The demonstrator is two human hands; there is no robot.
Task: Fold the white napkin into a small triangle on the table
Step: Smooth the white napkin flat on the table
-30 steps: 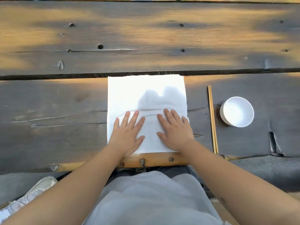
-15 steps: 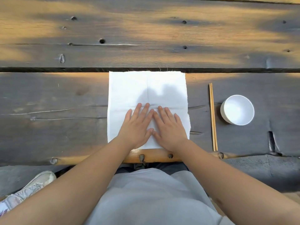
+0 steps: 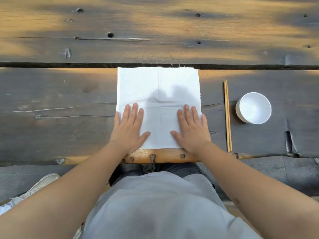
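Observation:
The white napkin (image 3: 158,87) lies spread flat as a square on the dark wooden table (image 3: 51,109), near its front edge. Faint crease lines cross its middle. My left hand (image 3: 129,128) rests palm down on the napkin's near left part, fingers spread, partly over the left edge. My right hand (image 3: 191,128) lies palm down on the near right part, its outer fingers reaching the right edge. Both hands press flat and hold nothing. The napkin's near corners are hidden under my palms.
A pair of wooden chopsticks (image 3: 227,116) lies lengthwise to the right of the napkin. A white bowl (image 3: 253,107) stands beyond them, further right. A dark gap between planks (image 3: 51,65) runs along the napkin's far edge.
My hands were together at the napkin's middle half a second ago. They have slid apart, left hand to the left edge, right hand to the right edge, staying flat on the cloth.

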